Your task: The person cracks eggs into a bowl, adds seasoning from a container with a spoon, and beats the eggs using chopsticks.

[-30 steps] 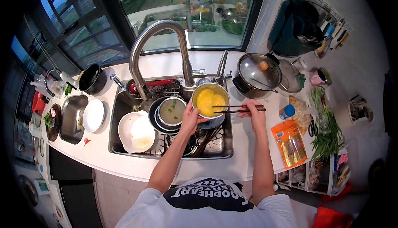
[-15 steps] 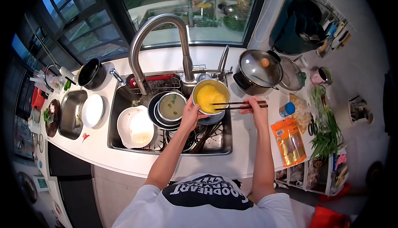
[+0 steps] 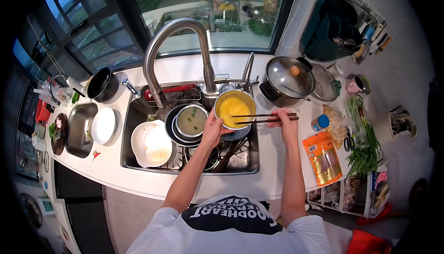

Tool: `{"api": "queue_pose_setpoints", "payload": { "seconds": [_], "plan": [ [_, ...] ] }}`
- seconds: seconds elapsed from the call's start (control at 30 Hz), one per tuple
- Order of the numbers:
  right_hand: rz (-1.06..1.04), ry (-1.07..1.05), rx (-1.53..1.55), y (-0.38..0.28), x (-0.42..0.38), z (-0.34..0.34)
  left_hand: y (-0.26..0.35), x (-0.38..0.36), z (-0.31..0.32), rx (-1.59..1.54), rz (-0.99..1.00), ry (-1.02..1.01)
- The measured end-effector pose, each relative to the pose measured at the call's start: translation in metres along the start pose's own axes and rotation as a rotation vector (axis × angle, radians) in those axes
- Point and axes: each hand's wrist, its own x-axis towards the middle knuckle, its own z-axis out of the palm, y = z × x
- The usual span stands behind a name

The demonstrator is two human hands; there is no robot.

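Note:
My left hand [image 3: 213, 129] grips the near left rim of a metal bowl [image 3: 252, 104] that holds yellow beaten egg [image 3: 233, 108]. The bowl is held above the right part of the sink, slightly tilted. My right hand [image 3: 283, 119] is closed around a pair of dark chopsticks [image 3: 266, 117], whose tips dip into the egg. Just left of the bowl, in the sink, sits a pot of cloudy liquid with green leaves [image 3: 191, 120]. A white bowl [image 3: 151, 144] lies at the sink's left side.
A curved faucet [image 3: 150, 64] arches over the sink [image 3: 185, 171]. Right of it stand a lidded pot [image 3: 289, 80], a blue-capped jar [image 3: 320, 122], an orange packet [image 3: 322, 159] and green onions [image 3: 365, 152]. At left are a black pot [image 3: 102, 85] and a white dish [image 3: 104, 124].
The chopstick tips have shifted slightly left within the egg, and the egg's surface has changed shape. The bowl stays in nearly the same place.

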Motion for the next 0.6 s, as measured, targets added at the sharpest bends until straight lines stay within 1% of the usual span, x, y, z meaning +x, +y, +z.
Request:
{"api": "queue_pose_setpoints", "payload": {
  "seconds": [0.03,0.07,0.17,0.2,0.3,0.33,0.43,0.47,0.57,0.6],
  "plan": [
    [-0.009,0.028,0.048,-0.001,-0.001,0.001,0.000,0.000,0.000,-0.007,0.000,-0.005],
    [-0.082,0.099,0.053,-0.002,-0.001,0.004,0.000,-0.001,0.000,-0.014,0.001,-0.009],
    [-0.003,0.021,-0.079,0.008,-0.001,-0.002,-0.001,-0.001,-0.001,-0.024,0.006,-0.009],
    [0.018,-0.079,-0.080,0.003,-0.004,-0.003,-0.002,0.000,-0.001,-0.027,0.009,-0.009],
    [-0.096,0.153,0.040,0.005,-0.001,0.002,-0.002,0.001,-0.001,-0.034,-0.002,-0.009],
    [-0.123,0.201,0.025,0.002,-0.002,0.009,-0.003,0.001,-0.001,-0.035,-0.002,-0.011],
    [0.057,-0.072,-0.042,0.007,-0.002,0.001,-0.002,0.002,0.000,-0.035,-0.005,-0.015],
    [0.037,-0.082,-0.049,0.008,-0.002,-0.001,-0.002,0.002,0.002,-0.033,-0.011,-0.011],
    [-0.093,0.183,0.022,0.005,0.000,0.007,-0.003,0.000,0.002,-0.027,-0.007,-0.014],
    [-0.035,0.098,-0.004,0.003,-0.002,0.007,-0.003,0.000,0.002,-0.026,-0.001,-0.018]
  ]
}}
